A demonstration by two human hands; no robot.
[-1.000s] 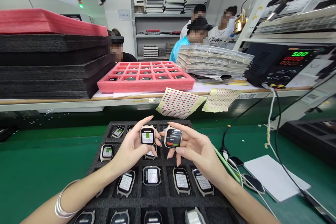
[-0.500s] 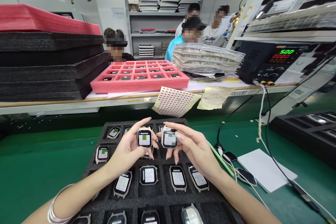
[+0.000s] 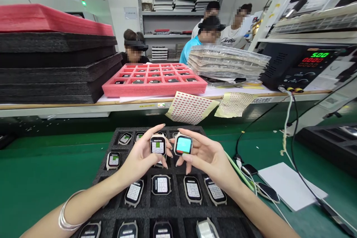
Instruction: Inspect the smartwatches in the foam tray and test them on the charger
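My left hand (image 3: 141, 156) is closed around a strapless smartwatch body (image 3: 157, 145) whose screen shows a white grid with a green block. My right hand (image 3: 206, 154) grips a second watch body (image 3: 183, 144); its screen is cyan with a red bar below. I hold both side by side, screens facing me, just above a black foam tray (image 3: 173, 208). Several more watch bodies with lit grid screens, such as one (image 3: 161, 185) in the row under my hands, sit in the tray's pockets. A silver bangle (image 3: 64, 217) is on my left wrist.
The tray lies on a green belt (image 3: 41, 178). Cables, dark charger pads (image 3: 267, 190) and a white sheet (image 3: 291, 186) lie to the right. A shelf behind holds a pink foam tray (image 3: 154, 81), black foam stacks (image 3: 55, 70), clear blister trays (image 3: 227, 63), a power supply (image 3: 301, 67). Several people sit beyond.
The screen of the watch in my right hand went from a dark display to a white grid and now to cyan with a red bar. Both hands stayed in place; the view swayed slightly.
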